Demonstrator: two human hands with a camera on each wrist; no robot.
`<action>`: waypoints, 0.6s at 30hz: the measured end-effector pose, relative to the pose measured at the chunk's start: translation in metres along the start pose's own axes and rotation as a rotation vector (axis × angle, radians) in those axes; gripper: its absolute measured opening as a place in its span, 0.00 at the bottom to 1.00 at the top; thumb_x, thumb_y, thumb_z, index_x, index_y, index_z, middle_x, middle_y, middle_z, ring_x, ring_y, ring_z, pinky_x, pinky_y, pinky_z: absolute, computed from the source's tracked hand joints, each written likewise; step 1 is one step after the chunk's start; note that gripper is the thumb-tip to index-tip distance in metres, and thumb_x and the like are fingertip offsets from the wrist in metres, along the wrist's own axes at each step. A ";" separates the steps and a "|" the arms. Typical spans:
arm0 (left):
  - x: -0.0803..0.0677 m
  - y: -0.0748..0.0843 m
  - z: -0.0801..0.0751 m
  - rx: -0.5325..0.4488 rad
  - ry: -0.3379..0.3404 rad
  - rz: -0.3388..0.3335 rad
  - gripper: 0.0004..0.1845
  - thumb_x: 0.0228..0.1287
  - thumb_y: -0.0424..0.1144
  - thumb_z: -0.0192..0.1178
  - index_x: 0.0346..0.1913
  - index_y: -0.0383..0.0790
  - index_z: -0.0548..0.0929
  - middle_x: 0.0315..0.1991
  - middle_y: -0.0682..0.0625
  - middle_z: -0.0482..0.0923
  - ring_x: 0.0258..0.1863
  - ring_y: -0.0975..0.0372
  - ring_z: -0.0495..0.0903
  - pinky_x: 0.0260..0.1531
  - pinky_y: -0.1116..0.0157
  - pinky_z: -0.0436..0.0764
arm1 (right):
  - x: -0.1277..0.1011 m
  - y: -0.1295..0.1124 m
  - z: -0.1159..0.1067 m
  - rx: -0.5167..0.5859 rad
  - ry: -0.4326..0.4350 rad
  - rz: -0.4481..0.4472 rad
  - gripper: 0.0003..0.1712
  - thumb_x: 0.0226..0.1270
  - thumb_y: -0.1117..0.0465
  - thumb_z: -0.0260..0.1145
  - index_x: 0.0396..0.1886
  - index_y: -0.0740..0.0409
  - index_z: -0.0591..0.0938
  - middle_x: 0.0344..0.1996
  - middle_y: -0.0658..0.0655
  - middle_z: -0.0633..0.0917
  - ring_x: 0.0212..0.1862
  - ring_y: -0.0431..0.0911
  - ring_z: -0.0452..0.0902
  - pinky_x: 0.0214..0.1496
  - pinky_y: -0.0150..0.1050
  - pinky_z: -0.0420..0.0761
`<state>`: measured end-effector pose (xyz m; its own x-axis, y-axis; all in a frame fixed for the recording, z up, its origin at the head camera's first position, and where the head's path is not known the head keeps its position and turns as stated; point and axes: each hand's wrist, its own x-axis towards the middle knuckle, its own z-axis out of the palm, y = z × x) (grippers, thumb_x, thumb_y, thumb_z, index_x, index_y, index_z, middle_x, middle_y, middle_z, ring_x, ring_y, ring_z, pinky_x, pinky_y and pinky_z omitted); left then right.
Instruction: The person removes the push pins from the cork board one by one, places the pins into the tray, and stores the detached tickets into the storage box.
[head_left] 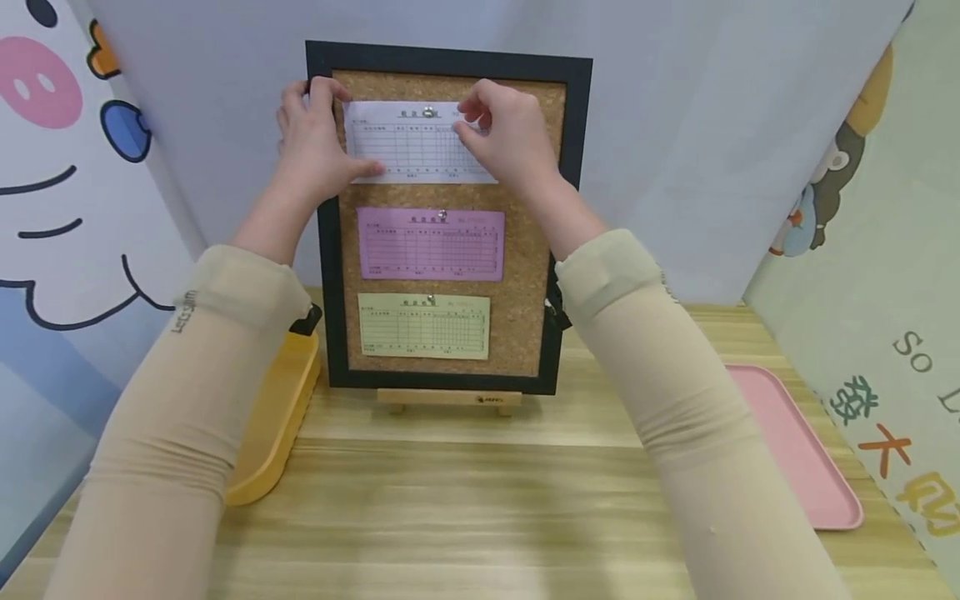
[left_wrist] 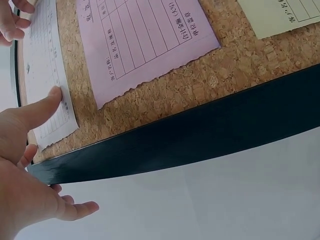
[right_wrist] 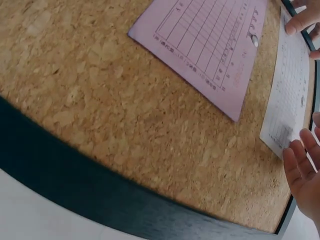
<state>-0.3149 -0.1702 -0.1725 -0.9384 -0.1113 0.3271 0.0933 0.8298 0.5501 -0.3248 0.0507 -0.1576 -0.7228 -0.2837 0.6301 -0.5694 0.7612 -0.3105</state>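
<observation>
A white receipt slip (head_left: 408, 146) is pinned at the top of a black-framed corkboard (head_left: 525, 333) by a silver pushpin (head_left: 428, 112). My left hand (head_left: 315, 137) spans the slip's left end. Its thumb presses the lower left part, one finger lies at the upper left corner, and other fingers reach past the frame's edge. At the slip's right end is my right hand (head_left: 510, 133), fingers bent loosely and fingertips close to the paper, with nothing visible between them. In the right wrist view, its fingers (right_wrist: 300, 160) appear spread beside the white slip's end.
Below hang a pink slip (head_left: 431, 246) and a yellow-green slip (head_left: 423, 329), each pinned at its top. A small wooden easel (head_left: 450, 400) supports the board. A yellow tray (head_left: 288, 408) is left on the wooden table (head_left: 465, 500), a pink tray (head_left: 795, 450) right.
</observation>
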 end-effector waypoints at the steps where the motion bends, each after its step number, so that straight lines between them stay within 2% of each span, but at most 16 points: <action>1: 0.000 0.000 0.000 0.000 -0.004 0.000 0.42 0.56 0.47 0.66 0.68 0.53 0.51 0.74 0.50 0.28 0.73 0.57 0.30 0.69 0.49 0.45 | 0.001 -0.001 0.001 -0.006 -0.004 -0.004 0.14 0.68 0.54 0.60 0.47 0.57 0.80 0.42 0.52 0.83 0.42 0.40 0.74 0.46 0.27 0.71; 11: -0.001 0.003 0.000 -0.037 -0.031 -0.024 0.36 0.57 0.45 0.66 0.65 0.50 0.58 0.74 0.51 0.24 0.73 0.56 0.28 0.69 0.54 0.53 | 0.005 -0.009 0.009 -0.067 -0.021 0.031 0.14 0.68 0.51 0.59 0.48 0.51 0.80 0.43 0.47 0.82 0.42 0.38 0.73 0.39 0.30 0.70; 15: -0.002 0.003 0.001 -0.037 -0.022 0.001 0.35 0.58 0.45 0.65 0.65 0.50 0.59 0.74 0.51 0.24 0.73 0.57 0.27 0.69 0.54 0.53 | 0.007 -0.009 0.012 -0.094 0.011 0.034 0.14 0.68 0.50 0.59 0.48 0.51 0.80 0.42 0.48 0.82 0.43 0.39 0.73 0.38 0.31 0.71; 18: -0.002 0.002 0.001 -0.028 -0.013 0.029 0.38 0.57 0.44 0.66 0.67 0.54 0.56 0.74 0.51 0.24 0.73 0.57 0.28 0.68 0.52 0.53 | 0.008 -0.008 0.015 -0.106 0.038 0.042 0.14 0.68 0.50 0.59 0.47 0.51 0.81 0.40 0.48 0.82 0.42 0.39 0.71 0.37 0.31 0.70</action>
<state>-0.3126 -0.1675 -0.1727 -0.9396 -0.0803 0.3327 0.1293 0.8168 0.5623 -0.3317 0.0339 -0.1607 -0.7285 -0.2298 0.6454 -0.4933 0.8297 -0.2614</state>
